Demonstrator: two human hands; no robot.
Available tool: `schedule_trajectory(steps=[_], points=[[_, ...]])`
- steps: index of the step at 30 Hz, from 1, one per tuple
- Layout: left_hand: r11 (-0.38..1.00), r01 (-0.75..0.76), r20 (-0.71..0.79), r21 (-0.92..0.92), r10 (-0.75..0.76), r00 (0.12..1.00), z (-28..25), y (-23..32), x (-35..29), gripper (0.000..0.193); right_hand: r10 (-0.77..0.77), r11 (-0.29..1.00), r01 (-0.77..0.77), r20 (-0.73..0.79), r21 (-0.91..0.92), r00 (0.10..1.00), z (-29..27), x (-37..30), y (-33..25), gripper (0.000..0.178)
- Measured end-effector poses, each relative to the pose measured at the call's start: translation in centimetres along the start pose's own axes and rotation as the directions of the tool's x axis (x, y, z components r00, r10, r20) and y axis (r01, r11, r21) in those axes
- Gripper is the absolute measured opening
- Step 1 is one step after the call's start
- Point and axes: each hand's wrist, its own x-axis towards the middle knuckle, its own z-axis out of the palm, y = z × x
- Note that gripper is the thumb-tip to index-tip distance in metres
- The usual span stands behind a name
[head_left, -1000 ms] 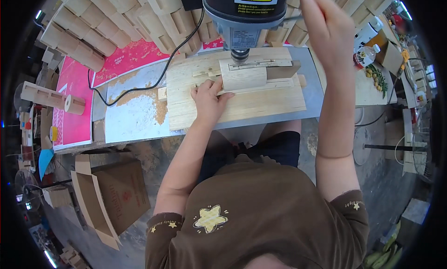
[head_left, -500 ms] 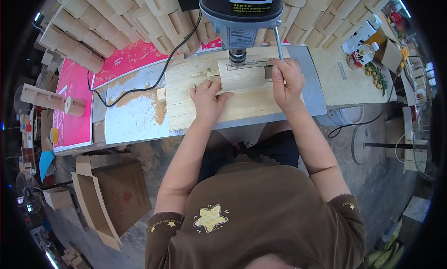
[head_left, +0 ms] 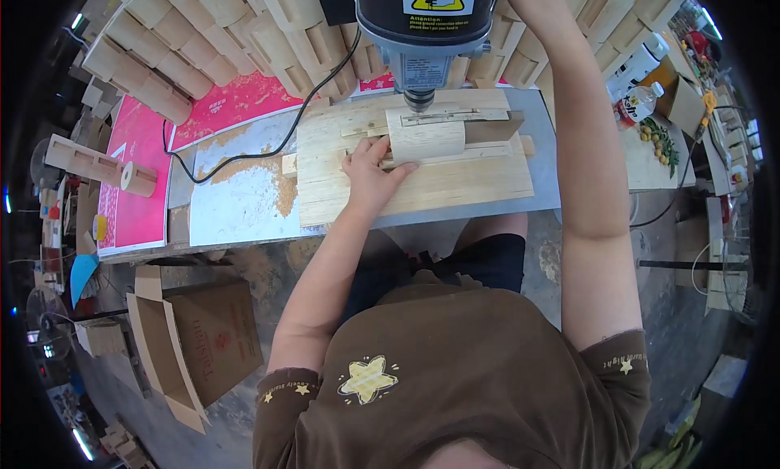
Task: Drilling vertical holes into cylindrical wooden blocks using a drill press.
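Here the left hand (head_left: 372, 175) lies palm-down on the wooden board (head_left: 422, 185), fingers spread forward and pressed against the near edge of the small wooden block (head_left: 424, 134), pinning it in place; the forearm runs back and down from the wrist toward the body. The block sits directly ahead of the left fingertips, under the chuck of the drill press (head_left: 424, 30), whose dark head hangs above it. The right arm extends straight up past the right side of the drill head, and the right hand passes out of the top of the view beside it, so whether it is open or closed on anything cannot be told. A darker wooden piece (head_left: 494, 129) lies just to the right of the block, touching it. The board reaches nearly to the front edge of the grey table (head_left: 244, 209), close behind the left wrist. To the left of the left hand, bare board and then a patch of sawdust (head_left: 280, 191) on the table leave open room; a black power cord (head_left: 244, 156) crosses there. Stacked wooden parts (head_left: 187, 55) stand beyond the table's far edge, well ahead of both hands.
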Motion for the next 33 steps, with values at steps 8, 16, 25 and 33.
schedule_trajectory(steps=[8, 16, 25, 33], points=[[0.986, -0.036, -0.047, -0.166, 0.029, 0.998, 0.2, -0.5, 0.5, 0.031, 0.151, 0.967, -0.016, 0.524, -0.254, 0.838, -1.4, -15.3, 3.7, 0.036], [0.968, -0.195, -0.020, -0.157, 0.194, 0.981, -7.6, -2.6, -3.0, 0.035, 0.102, 0.961, 0.059, 0.546, -0.270, 0.832, -1.9, -19.9, 4.4, 0.027], [0.728, 0.251, 0.032, -0.638, -0.301, 0.953, -16.2, 1.1, -4.5, 0.015, 0.038, 0.976, 0.077, 0.507, -0.203, 0.861, -2.9, -20.9, 4.6, 0.028], [0.463, 0.557, 0.190, -0.690, -0.627, 0.756, -10.7, 1.5, -4.2, 0.030, 0.009, 0.991, 0.060, 0.497, -0.123, 0.868, -2.6, -20.7, 3.7, 0.028]])
